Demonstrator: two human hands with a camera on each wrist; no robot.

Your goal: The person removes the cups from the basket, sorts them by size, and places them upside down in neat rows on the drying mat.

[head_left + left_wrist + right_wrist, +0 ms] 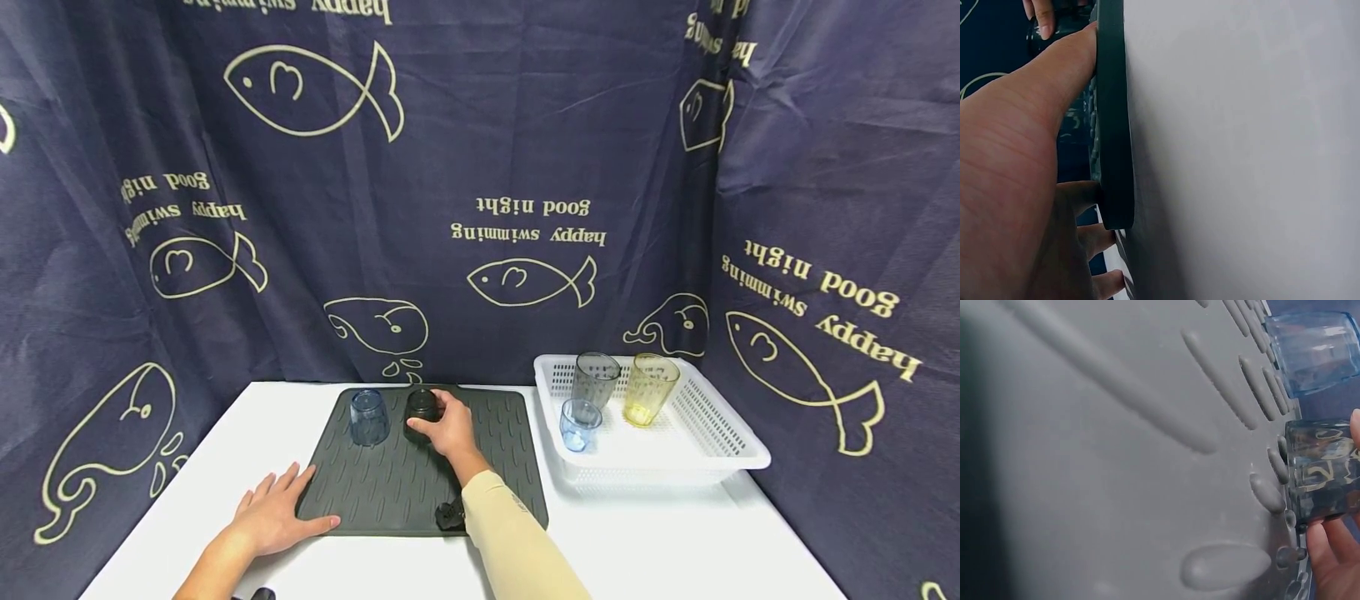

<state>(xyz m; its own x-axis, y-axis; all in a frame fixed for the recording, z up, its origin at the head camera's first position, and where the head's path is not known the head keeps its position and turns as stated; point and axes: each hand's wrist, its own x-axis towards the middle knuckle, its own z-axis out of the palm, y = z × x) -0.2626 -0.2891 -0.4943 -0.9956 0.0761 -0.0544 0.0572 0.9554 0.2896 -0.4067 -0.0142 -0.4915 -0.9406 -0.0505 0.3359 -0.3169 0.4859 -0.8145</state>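
My right hand (453, 428) grips a dark grey drinking glass (422, 410) near the back middle of a ribbed grey mat (405, 492). In the right wrist view, fingertips and thumb lie on opposite sides of the grey glass (1322, 469), whose open end is at the mat. To its left a blue glass (369, 418) stands upside down on the mat. My left hand (272, 515) is spread at the mat's front left corner, thumb on the front edge. In the left wrist view the other fingertips of this hand (1016, 144) reach around the mat's edge (1113, 125).
On the right of the white table (622, 542) stands a white perforated basket (720, 425). Inside it are a tall grey glass (596, 379), a yellow glass (651, 390) and a small light-blue glass (580, 427). A dark blue curtain (480, 167) hangs behind and along both sides.
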